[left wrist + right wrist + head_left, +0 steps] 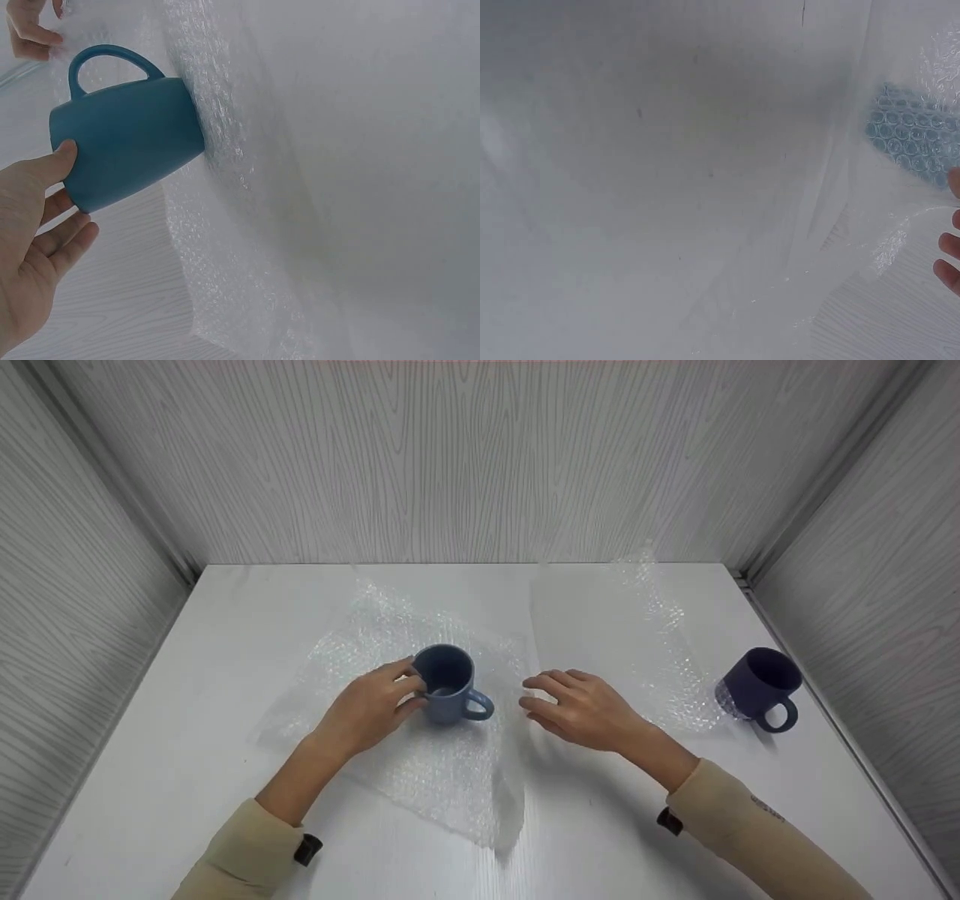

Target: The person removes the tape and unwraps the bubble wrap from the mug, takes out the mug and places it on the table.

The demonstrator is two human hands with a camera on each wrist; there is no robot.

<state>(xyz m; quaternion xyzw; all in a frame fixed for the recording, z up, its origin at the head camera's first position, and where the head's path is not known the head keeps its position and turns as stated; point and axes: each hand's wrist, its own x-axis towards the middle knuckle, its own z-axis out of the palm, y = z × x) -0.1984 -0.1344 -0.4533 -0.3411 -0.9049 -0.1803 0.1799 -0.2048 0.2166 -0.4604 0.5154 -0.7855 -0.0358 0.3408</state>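
A blue mug [450,706] stands upright on a sheet of bubble wrap [457,780], its handle turned to the right. My left hand [369,706] holds the mug at its rim on the left side, as the left wrist view also shows with the thumb on the teal-looking mug [127,142]. To the right of the mug, my right hand [581,709] hovers by the wrap's right edge with its fingers loosely bent and apart. In the right wrist view, part of the mug [915,139] shows through the bubble wrap, beside the right fingertips [949,274].
A dark purple mug [757,682] stands at the table's right side, its lower left covered by the corner of a second bubble wrap sheet [615,637]. Grey wood-grain panels [450,465] enclose the white table [187,682] at the back and both sides.
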